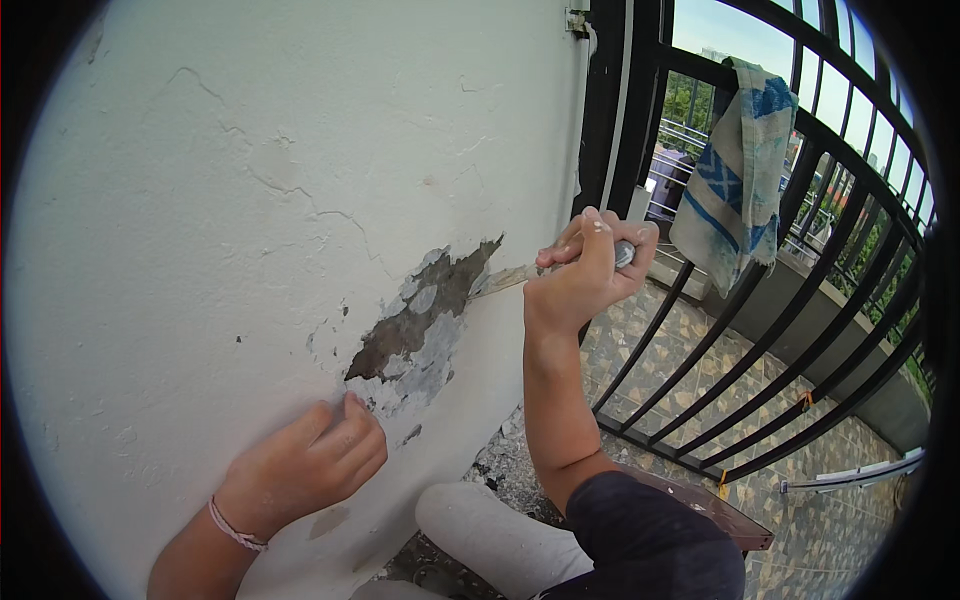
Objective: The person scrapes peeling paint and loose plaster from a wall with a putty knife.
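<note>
My right hand (596, 255) grips the rounded handle of a scraper (504, 280), its blade pointing left. The blade's tip meets the right edge of a bare patch (409, 330) where paint has come off the white wall (187, 247). Dark brown and grey layers show inside the patch, with ragged flakes along its rim. Below the patch's lower left end, my left hand (315, 454) rests against the wall, fingers curled and nothing visible in them. A braided band circles that wrist. Thin cracks run across the paint above the patch.
A black metal railing (757, 337) stands to the right, with a blue and beige towel (735, 172) draped over it. Paint debris (510, 450) lies at the wall's foot. A brown bench-like surface (697, 502) is beside my right arm. Patterned tiles (825, 450) cover the floor.
</note>
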Tool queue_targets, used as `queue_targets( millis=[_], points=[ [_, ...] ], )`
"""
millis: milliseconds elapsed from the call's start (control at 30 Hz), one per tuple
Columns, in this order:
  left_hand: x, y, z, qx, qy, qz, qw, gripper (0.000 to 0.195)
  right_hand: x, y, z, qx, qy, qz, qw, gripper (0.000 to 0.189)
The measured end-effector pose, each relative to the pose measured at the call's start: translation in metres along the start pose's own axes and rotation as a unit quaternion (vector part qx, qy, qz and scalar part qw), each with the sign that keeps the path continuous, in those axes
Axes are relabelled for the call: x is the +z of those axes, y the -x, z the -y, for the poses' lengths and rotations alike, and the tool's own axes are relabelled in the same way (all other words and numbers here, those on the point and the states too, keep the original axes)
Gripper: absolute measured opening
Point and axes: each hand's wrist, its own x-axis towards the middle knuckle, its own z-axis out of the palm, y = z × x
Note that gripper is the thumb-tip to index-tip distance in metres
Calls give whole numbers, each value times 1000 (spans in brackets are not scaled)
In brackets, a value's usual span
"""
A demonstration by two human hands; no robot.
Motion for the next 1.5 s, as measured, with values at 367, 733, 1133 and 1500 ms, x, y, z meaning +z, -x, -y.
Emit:
queue_targets(
  millis=[367,733,1133,1500],
  points=[
    [0,-2,0,8,-9,10,1000,10,-7,-2,6,-73,-56,-53,994,22],
    [-2,-3,0,10,-12,10,1000,10,-5,-5,-13,-29,-7,-18,999,22],
    [-2,-5,0,2,-8,19,1000,10,-14,-8,5,-40,-44,-62,996,23],
    [-4,-5,0,2,-11,16,1000,9,-2,-8,-12,9,14,-1,1000,23]
  ],
)
